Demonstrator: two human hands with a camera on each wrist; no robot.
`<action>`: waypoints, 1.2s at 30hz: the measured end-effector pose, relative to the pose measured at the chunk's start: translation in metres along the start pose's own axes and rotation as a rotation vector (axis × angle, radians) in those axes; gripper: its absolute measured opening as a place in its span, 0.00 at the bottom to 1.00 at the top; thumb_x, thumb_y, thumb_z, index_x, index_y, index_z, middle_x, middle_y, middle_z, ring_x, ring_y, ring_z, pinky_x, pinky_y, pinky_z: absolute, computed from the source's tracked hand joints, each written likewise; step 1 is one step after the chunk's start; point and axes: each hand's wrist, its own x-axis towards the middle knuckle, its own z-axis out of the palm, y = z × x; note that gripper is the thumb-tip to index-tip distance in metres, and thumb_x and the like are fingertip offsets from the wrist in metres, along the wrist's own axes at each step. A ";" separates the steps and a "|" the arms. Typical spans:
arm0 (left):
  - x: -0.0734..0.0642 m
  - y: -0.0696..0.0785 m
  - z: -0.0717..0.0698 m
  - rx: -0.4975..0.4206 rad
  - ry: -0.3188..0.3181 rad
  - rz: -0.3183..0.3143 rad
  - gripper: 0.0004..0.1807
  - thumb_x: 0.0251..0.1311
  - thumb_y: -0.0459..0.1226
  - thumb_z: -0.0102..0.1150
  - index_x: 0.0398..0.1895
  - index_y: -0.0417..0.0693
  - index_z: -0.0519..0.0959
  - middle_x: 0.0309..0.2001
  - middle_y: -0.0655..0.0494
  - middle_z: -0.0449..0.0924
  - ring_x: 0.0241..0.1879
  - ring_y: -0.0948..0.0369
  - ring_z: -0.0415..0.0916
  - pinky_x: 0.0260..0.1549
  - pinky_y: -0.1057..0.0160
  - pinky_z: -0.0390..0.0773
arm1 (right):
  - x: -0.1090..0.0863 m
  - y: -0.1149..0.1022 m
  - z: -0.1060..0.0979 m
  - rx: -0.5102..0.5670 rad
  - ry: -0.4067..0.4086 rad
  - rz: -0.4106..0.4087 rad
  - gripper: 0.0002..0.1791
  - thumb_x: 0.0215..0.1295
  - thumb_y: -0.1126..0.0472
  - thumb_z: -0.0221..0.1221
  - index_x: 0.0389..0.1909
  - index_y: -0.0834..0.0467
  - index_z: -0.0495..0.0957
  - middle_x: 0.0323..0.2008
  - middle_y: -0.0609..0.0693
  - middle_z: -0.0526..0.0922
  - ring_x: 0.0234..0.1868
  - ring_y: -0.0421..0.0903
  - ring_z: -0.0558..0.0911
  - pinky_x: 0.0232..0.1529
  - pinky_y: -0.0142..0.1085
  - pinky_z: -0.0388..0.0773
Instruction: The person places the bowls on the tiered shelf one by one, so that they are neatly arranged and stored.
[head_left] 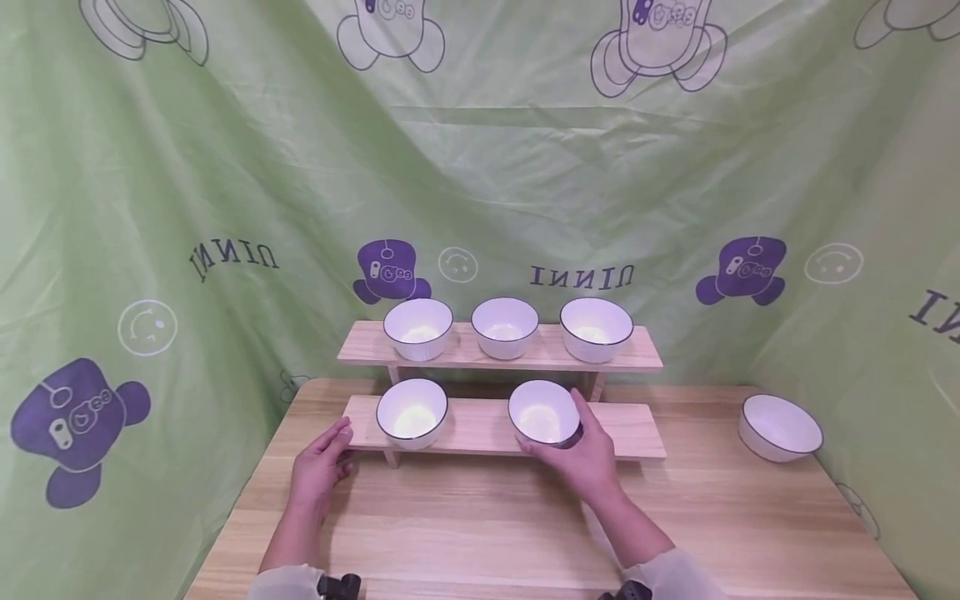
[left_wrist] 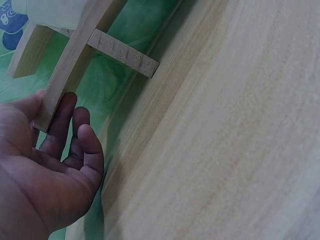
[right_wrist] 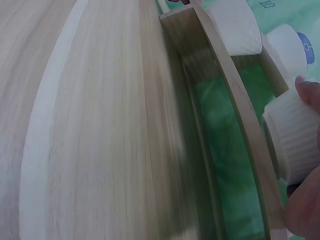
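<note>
My right hand point(head_left: 588, 462) grips a white ribbed bowl point(head_left: 543, 412) with a dark rim, thumb at its near side and fingers around its right. That bowl is close over the lower board of a two-tier wooden shelf point(head_left: 480, 425), right of the middle. In the right wrist view the bowl point(right_wrist: 295, 135) looks slightly tilted, its base near the board's edge. My left hand point(head_left: 318, 467) pinches the left end of the lower board, as the left wrist view shows, thumb above and fingers below. Beside it on that board stands another white bowl point(head_left: 412, 414).
On the upper board stand a left bowl point(head_left: 418, 331), a middle bowl point(head_left: 505, 329) and a right bowl point(head_left: 596, 331). Another bowl point(head_left: 780, 427) sits at the right of the wooden table point(head_left: 465, 533). A green printed curtain point(head_left: 480, 183) hangs behind and at both sides.
</note>
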 end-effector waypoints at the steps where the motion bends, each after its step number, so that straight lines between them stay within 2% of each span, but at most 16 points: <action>1: 0.000 0.000 0.000 -0.002 0.003 0.000 0.34 0.65 0.53 0.70 0.72 0.52 0.75 0.67 0.51 0.76 0.43 0.65 0.83 0.38 0.65 0.85 | 0.000 -0.001 0.002 0.000 -0.006 -0.002 0.70 0.33 0.42 0.87 0.80 0.53 0.60 0.73 0.59 0.70 0.71 0.59 0.71 0.73 0.54 0.67; 5: 0.001 -0.001 -0.001 0.003 0.000 -0.002 0.35 0.64 0.54 0.70 0.72 0.53 0.75 0.66 0.53 0.76 0.43 0.65 0.83 0.38 0.66 0.85 | 0.001 -0.004 0.009 -0.011 -0.023 -0.008 0.71 0.32 0.41 0.87 0.80 0.53 0.60 0.74 0.58 0.69 0.72 0.58 0.70 0.74 0.53 0.67; 12: 0.002 -0.001 -0.001 -0.001 -0.005 0.003 0.36 0.64 0.54 0.70 0.72 0.52 0.74 0.68 0.49 0.75 0.43 0.64 0.83 0.39 0.65 0.86 | 0.000 -0.009 0.021 -0.010 -0.060 -0.025 0.73 0.30 0.39 0.86 0.80 0.55 0.60 0.73 0.60 0.69 0.72 0.59 0.70 0.74 0.54 0.66; 20: 0.002 -0.003 -0.001 -0.029 -0.010 0.004 0.36 0.63 0.53 0.72 0.72 0.51 0.75 0.59 0.65 0.80 0.45 0.64 0.83 0.39 0.64 0.86 | -0.002 -0.014 0.033 0.042 -0.069 -0.043 0.72 0.31 0.43 0.87 0.80 0.57 0.60 0.73 0.60 0.70 0.72 0.57 0.70 0.74 0.52 0.66; 22: 0.002 -0.003 -0.001 -0.029 -0.008 0.003 0.36 0.63 0.53 0.72 0.71 0.51 0.75 0.60 0.64 0.80 0.46 0.64 0.83 0.39 0.64 0.86 | -0.002 -0.015 0.035 0.045 -0.075 -0.045 0.72 0.32 0.43 0.87 0.80 0.57 0.60 0.73 0.60 0.70 0.72 0.57 0.70 0.75 0.51 0.66; 28: 0.001 -0.002 -0.001 -0.018 -0.016 0.004 0.37 0.64 0.54 0.70 0.73 0.51 0.74 0.71 0.51 0.71 0.46 0.64 0.82 0.41 0.64 0.86 | 0.001 -0.019 0.042 0.048 -0.087 -0.040 0.71 0.32 0.44 0.87 0.80 0.58 0.60 0.72 0.60 0.71 0.72 0.56 0.71 0.74 0.50 0.67; 36: 0.000 -0.001 -0.001 -0.022 -0.020 0.004 0.35 0.66 0.53 0.69 0.73 0.51 0.74 0.72 0.52 0.70 0.45 0.65 0.80 0.43 0.64 0.86 | 0.005 -0.021 0.046 -0.002 -0.095 -0.057 0.71 0.32 0.41 0.87 0.80 0.57 0.60 0.72 0.61 0.71 0.72 0.58 0.71 0.73 0.53 0.68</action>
